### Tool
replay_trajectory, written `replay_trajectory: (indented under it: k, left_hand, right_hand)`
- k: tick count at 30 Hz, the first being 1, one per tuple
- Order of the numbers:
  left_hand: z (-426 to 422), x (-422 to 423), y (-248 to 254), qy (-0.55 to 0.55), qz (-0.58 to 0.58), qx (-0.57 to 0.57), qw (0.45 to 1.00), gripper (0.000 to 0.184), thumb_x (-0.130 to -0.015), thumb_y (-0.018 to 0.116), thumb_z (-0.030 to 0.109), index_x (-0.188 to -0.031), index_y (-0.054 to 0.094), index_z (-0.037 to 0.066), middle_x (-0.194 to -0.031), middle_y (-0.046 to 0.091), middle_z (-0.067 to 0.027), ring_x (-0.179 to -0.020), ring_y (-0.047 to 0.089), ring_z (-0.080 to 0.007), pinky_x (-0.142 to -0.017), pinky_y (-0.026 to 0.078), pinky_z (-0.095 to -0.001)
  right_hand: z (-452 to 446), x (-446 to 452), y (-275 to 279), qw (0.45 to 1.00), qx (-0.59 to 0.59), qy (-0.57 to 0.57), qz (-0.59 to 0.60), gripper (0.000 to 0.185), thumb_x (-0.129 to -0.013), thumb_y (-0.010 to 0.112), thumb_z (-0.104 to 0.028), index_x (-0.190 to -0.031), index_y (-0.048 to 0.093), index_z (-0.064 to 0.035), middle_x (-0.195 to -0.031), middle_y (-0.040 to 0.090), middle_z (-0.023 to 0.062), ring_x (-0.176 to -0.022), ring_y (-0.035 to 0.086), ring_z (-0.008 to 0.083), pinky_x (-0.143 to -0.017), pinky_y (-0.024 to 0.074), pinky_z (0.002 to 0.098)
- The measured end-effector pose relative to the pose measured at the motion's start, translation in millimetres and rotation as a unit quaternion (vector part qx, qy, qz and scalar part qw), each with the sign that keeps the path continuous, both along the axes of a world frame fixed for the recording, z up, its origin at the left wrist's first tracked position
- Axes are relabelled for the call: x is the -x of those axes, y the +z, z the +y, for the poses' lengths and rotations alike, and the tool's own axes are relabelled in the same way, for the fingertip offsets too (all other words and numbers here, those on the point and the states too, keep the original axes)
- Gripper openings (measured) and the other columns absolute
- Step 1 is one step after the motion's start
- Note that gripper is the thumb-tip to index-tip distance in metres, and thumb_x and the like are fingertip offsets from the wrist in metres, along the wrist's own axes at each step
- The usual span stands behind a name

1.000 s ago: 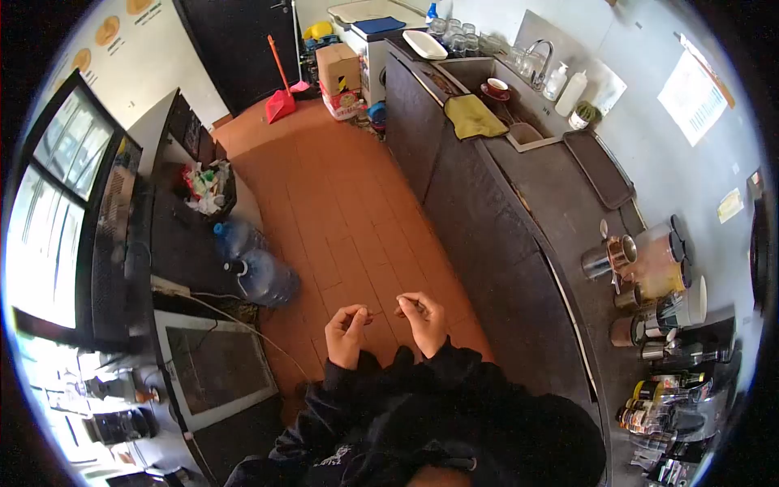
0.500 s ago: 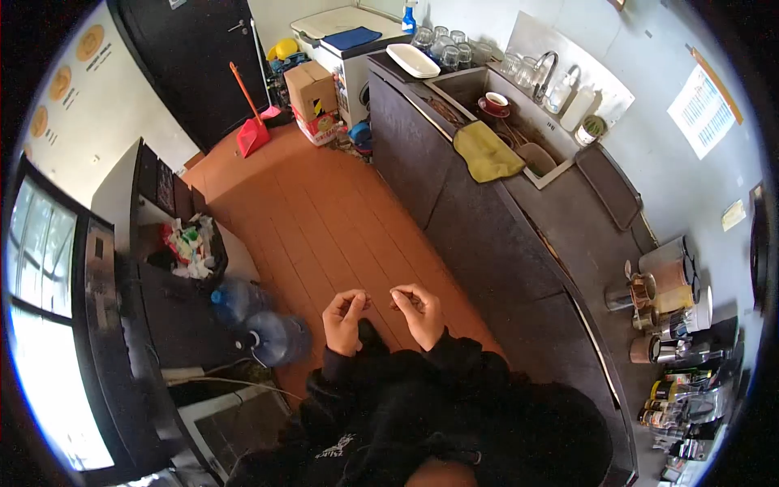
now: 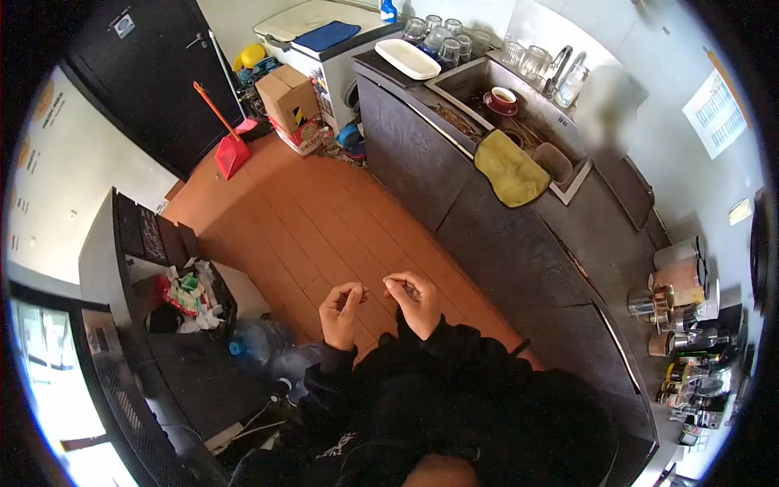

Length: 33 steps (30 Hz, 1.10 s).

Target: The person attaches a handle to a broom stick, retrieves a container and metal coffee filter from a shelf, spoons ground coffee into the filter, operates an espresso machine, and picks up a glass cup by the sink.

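Observation:
My left hand [image 3: 341,315] is held out over the tiled floor in front of my body. Its fingers are curled in, with the thumb laid along them. A short gap away, my right hand [image 3: 417,305] is curled the same way, thumb against the bent fingers. The two hands do not touch each other. Whether anything small is pinched in either one is hidden. Large blue water bottles [image 3: 258,339] stand to the left of my left hand, and the dark counter front [image 3: 487,260] rises to the right of my right hand.
A yellow-green cloth [image 3: 511,168] hangs over the edge of the sink [image 3: 586,183]. Near the black door [image 3: 134,77] stand a red dustpan [image 3: 231,156] and a cardboard box [image 3: 288,97]. A full trash bin [image 3: 235,286] is at left; jars and metal cups [image 3: 652,304] line the right counter.
The view has shifted and turned, and the sink now looks closer. Both hands keep their curled shape and have hardly moved within the view.

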<state>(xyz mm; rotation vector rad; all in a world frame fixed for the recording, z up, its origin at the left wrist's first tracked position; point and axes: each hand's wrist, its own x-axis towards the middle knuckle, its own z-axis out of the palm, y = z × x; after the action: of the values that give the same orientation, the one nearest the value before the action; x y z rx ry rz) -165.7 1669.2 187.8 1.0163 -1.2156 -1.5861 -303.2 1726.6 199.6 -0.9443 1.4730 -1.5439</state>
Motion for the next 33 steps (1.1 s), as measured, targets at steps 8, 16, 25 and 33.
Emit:
replay_trajectory:
  k: [8, 16, 25, 33]
  left_hand:
    - [-108, 48, 2, -0.016, -0.012, 0.019, 1.0, 0.016, -0.086, 0.056, 0.013, -0.09, 0.059, -0.002, -0.084, 0.061, -0.0071, -0.078, 0.058, -0.0146, -0.074, 0.048, -0.0285]
    - [-230, 129, 17, -0.032, -0.006, 0.04, 0.999, 0.016, -0.085, 0.058, 0.012, -0.091, 0.059, -0.002, -0.083, 0.062, -0.0065, -0.077, 0.057, -0.0118, -0.072, 0.047, -0.025]
    - [-316, 212, 9, -0.095, -0.006, 0.037, 0.995, 0.015, -0.086, 0.056, 0.012, -0.091, 0.059, -0.002, -0.084, 0.061, -0.007, -0.078, 0.057, -0.0138, -0.073, 0.047, -0.0284]
    - [-410, 292, -1, -0.212, 0.007, 0.019, 0.977, 0.015, -0.084, 0.058, 0.012, -0.091, 0.059, -0.002, -0.086, 0.062, -0.0073, -0.078, 0.058, -0.0128, -0.072, 0.047, -0.026]
  right_hand:
    - [-108, 42, -10, 1.0, 0.014, -0.009, 0.017, 0.017, -0.087, 0.054, -0.013, -0.092, 0.06, 0.0017, -0.081, 0.061, 0.0052, -0.073, 0.058, 0.0104, -0.064, 0.0471, 0.0237]
    - [-229, 122, 0, 0.997, 0.049, -0.043, 0.027, 0.018, -0.087, 0.054, -0.015, -0.092, 0.061, 0.0007, -0.079, 0.061, 0.0062, -0.072, 0.058, 0.0103, -0.064, 0.0475, 0.0255]
    - [-292, 189, -16, 0.995, 0.033, -0.094, -0.011, 0.018, -0.086, 0.055, -0.017, -0.09, 0.062, -0.0003, -0.079, 0.062, 0.005, -0.071, 0.058, 0.0116, -0.062, 0.0455, 0.0253]
    - [-346, 247, -26, 0.975, -0.027, -0.219, 0.032, 0.02, -0.086, 0.055, -0.019, -0.091, 0.061, -0.0005, -0.076, 0.061, 0.0066, -0.069, 0.056, 0.0136, -0.064, 0.0443, 0.0269]
